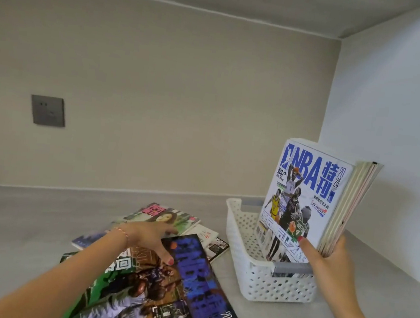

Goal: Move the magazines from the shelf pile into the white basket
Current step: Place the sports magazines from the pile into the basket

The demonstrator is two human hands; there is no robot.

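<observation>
- Socket (48,111) on the back wall, far left.
- Left hand (154,237), fingers spread loose, hovering over the magazine pile (154,270) scattered flat on the shelf (12,228).
- White basket (263,277) just right of the pile.
- Right hand (330,264) gripping upright magazines (311,199), NBA cover foremost, lower edges inside the basket.

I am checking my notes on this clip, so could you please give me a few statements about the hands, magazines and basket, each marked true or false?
1. The right hand holds upright magazines in the white basket. True.
2. The left hand is inside the basket. False: it reaches over the magazine pile on the shelf.
3. The pile is gone. False: several magazines remain.
4. A wall socket is on the back wall. True.
</observation>
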